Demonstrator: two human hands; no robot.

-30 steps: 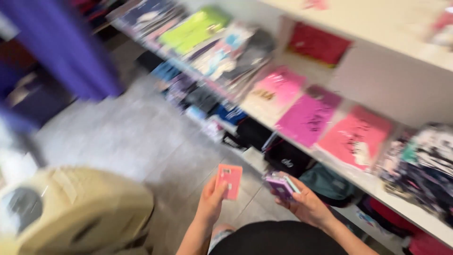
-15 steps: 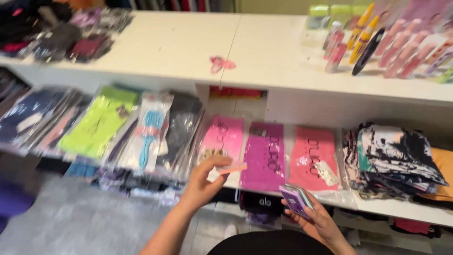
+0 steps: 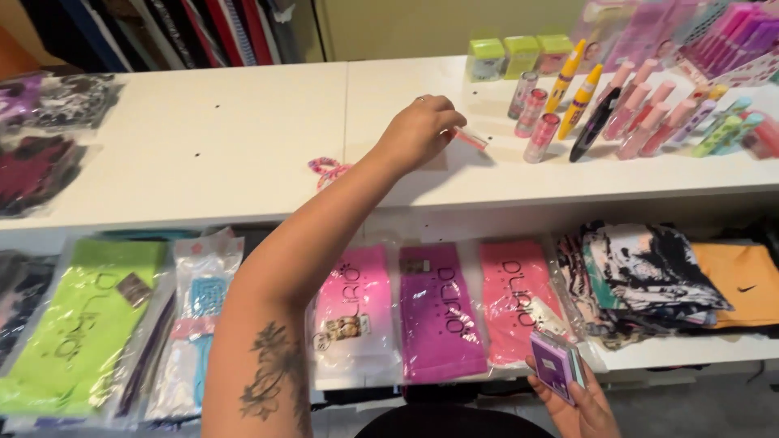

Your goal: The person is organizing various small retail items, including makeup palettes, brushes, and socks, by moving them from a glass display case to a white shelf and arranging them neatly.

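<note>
Nearest the camera, low at the right, the right hand [image 3: 578, 399] is curled round a small stack of purple packs [image 3: 557, 365], fingers closed along the edges, holding them below the front edge of the lower shelf [image 3: 673, 354].

Along that shelf the flat bagged cloths lie side by side. From the left end: a lime bag [image 3: 77, 324], a clear bag with a blue comb [image 3: 197, 312], then a pink bag [image 3: 353, 312], a purple bag [image 3: 442, 312] and a coral bag [image 3: 511, 296], each with dark lettering down its face. Toward the right end sit folded black-and-white prints [image 3: 641, 272] and an orange cloth [image 3: 742, 272].

Up and over goes the tattooed arm. The left hand [image 3: 418, 130] is out above the white top [image 3: 203, 146], fingers pinched shut on a small pink tube [image 3: 471, 139], which lies nearly flat just off the fingertips, near the middle of the surface and left of the standing tubes.

By the look of it the tube is being set down with its like; the next move would call for a gentle release clear of the upright tubes [image 3: 540, 134], which would topple at a nudge.

A pink hair tie [image 3: 324, 169] lies near the front edge. Farther right, yellow tubes [image 3: 578, 91] and a black one [image 3: 596, 126] lie slanted, with rows of pink tubes [image 3: 649, 113] beyond. At the back edge stand green boxes [image 3: 519, 55]. Dark bagged goods [image 3: 45, 138] fill the left end.
</note>
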